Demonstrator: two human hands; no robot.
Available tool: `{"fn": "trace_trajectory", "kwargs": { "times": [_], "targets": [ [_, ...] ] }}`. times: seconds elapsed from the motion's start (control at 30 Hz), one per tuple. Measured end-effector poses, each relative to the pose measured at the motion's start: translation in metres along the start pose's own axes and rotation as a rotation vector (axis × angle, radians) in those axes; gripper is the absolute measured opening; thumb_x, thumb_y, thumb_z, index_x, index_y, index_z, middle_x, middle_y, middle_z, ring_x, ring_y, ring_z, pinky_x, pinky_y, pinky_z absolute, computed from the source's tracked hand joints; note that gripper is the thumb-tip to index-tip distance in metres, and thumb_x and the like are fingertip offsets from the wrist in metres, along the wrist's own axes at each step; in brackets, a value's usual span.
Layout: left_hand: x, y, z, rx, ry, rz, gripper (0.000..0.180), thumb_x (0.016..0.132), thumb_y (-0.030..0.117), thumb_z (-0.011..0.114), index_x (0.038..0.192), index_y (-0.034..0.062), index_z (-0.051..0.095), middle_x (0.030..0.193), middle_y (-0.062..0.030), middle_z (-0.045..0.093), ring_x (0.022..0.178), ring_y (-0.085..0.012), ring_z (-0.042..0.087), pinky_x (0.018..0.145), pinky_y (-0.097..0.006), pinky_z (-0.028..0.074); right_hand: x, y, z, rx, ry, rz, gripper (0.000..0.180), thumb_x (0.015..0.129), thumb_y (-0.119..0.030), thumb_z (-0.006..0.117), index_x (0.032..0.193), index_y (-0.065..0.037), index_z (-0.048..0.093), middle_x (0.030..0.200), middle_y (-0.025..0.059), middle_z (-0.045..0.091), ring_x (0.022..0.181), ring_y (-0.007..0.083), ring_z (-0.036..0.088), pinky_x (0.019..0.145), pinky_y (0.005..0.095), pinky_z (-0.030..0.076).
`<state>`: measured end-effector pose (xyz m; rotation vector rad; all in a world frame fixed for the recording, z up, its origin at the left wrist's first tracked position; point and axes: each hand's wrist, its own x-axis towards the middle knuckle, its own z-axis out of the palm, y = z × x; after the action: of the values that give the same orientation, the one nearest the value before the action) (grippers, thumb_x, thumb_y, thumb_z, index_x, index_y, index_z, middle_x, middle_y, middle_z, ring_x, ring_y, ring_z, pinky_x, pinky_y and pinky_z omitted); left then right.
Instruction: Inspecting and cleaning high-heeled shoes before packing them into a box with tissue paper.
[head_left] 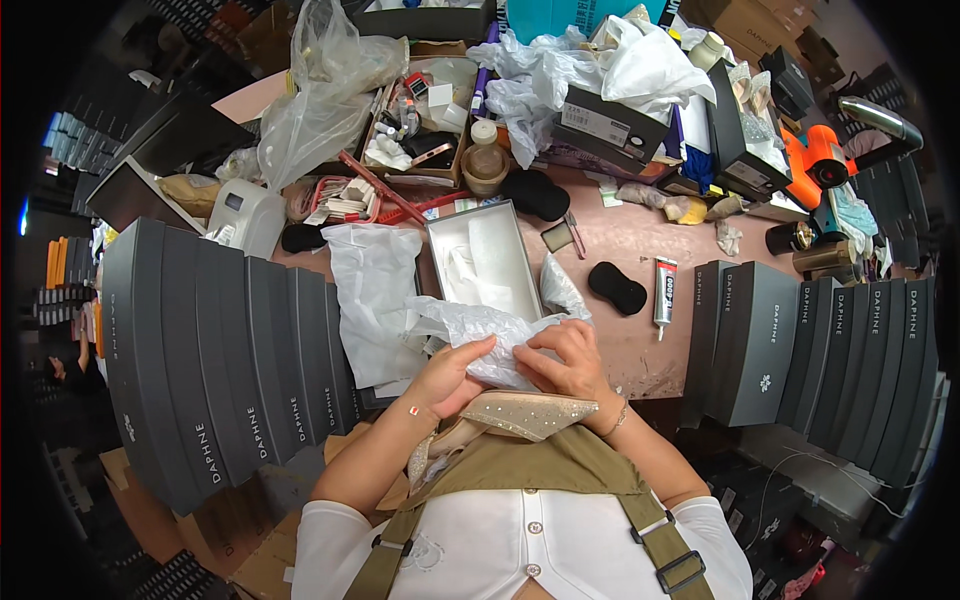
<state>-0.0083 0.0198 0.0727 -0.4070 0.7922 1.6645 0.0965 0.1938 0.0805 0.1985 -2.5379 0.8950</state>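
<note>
Both my hands grip a crumpled sheet of white tissue paper (480, 335) in front of my chest. My left hand (448, 380) pinches its left side, thumb on top. The bent fingers of my right hand (568, 358) close on its right side. Below my hands, against my olive apron, rests a beige shoe with glitter (535, 414); part of it is hidden. Just beyond the paper, an open grey shoebox with a white inside (500, 262) holds more white paper. A flat tissue sheet (375, 285) lies left of it, and a white wrapped bundle (562, 288) right of it.
Grey shoeboxes stand in rows at left (225, 360) and right (790, 340). A glue tube (664, 295) and a black oval pad (617, 288) lie on the pink table (640, 350). Farther back are a supply box (425, 120), an orange heat gun (815, 160) and piled tissue.
</note>
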Motion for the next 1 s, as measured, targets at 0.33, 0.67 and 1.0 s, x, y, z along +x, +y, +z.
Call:
{"fn": "trace_trajectory", "kwargs": {
  "times": [0.33, 0.67, 1.0],
  "targets": [
    [0.005, -0.004, -0.007, -0.043, 0.027, -0.017, 0.036, 0.095, 0.019, 0.050, 0.123, -0.0034, 0.047, 0.118, -0.0164, 0.056, 0.107, -0.0269, 0.057, 0.095, -0.042, 0.045, -0.005, 0.003, -0.001, 0.720, -0.011, 0.515, 0.026, 0.079, -0.001, 0.062, 0.104, -0.005, 0.061, 0.102, 0.0087, 0.061, 0.098, 0.0222, 0.058, 0.091, 0.0349, 0.043],
    [-0.013, 0.000, -0.005, 0.185, 0.044, 0.128, 0.032, 0.094, 0.017, 0.052, 0.119, -0.0030, 0.052, 0.114, -0.0127, 0.060, 0.102, -0.0227, 0.060, 0.090, -0.036, 0.048, 0.000, 0.029, -0.031, 1.785, 0.183, 0.987, 0.029, 0.090, -0.006, 0.051, 0.117, 0.004, 0.053, 0.107, 0.0124, 0.062, 0.102, 0.0234, 0.060, 0.094, 0.0348, 0.046],
    [-0.021, -0.002, -0.015, 0.246, -0.055, -0.032, 0.042, 0.098, 0.028, 0.046, 0.123, -0.0050, 0.049, 0.119, -0.0152, 0.057, 0.106, -0.0232, 0.058, 0.092, -0.035, 0.047, 0.000, 0.017, -0.041, 1.677, 0.013, 0.790, 0.031, 0.091, -0.008, 0.048, 0.119, 0.004, 0.053, 0.116, 0.0131, 0.059, 0.111, 0.0222, 0.056, 0.099, 0.0372, 0.040]
  ]
}}
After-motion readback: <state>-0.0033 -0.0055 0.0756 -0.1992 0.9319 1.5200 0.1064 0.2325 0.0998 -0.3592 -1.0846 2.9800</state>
